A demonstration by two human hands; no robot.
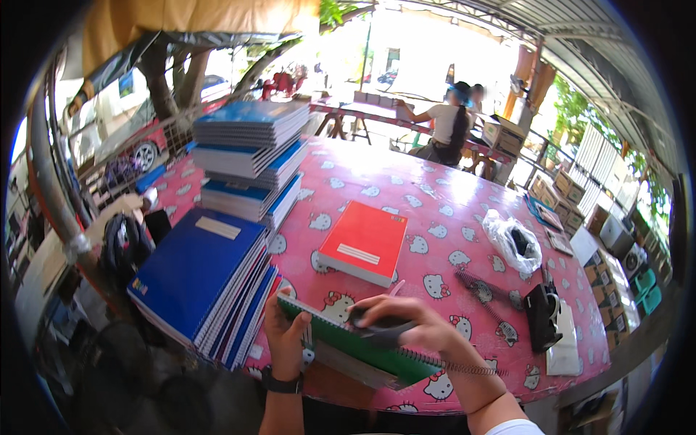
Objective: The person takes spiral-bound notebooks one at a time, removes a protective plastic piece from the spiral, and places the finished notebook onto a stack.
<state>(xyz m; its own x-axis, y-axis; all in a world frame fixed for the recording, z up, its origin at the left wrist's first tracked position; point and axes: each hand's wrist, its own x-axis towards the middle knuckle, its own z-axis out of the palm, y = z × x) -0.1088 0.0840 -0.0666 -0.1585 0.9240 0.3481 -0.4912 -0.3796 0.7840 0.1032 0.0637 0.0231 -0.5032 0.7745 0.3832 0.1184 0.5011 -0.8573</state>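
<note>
My left hand (284,330), wearing a dark wristband, grips the left end of a green spiral notebook (337,339) tilted above the table's near edge. A wire coil (464,368) runs along its upper edge and sticks out past the right end, under my right forearm. My right hand (413,319) is closed around a dark, rounded tool (380,330) held against the coil edge; its exact kind is hidden by the fingers. Just beyond lies a red book (366,243), flat. Left of my hands stands a stack of blue spiral notebooks (199,272).
More blue notebooks (250,119) are piled behind that stack. To the right on the pink patterned tablecloth (428,246) lie a plastic bag (513,243), a black device (542,319) and a patterned strap (486,293). A person (446,127) sits at a far table; cardboard boxes (504,136) stand nearby.
</note>
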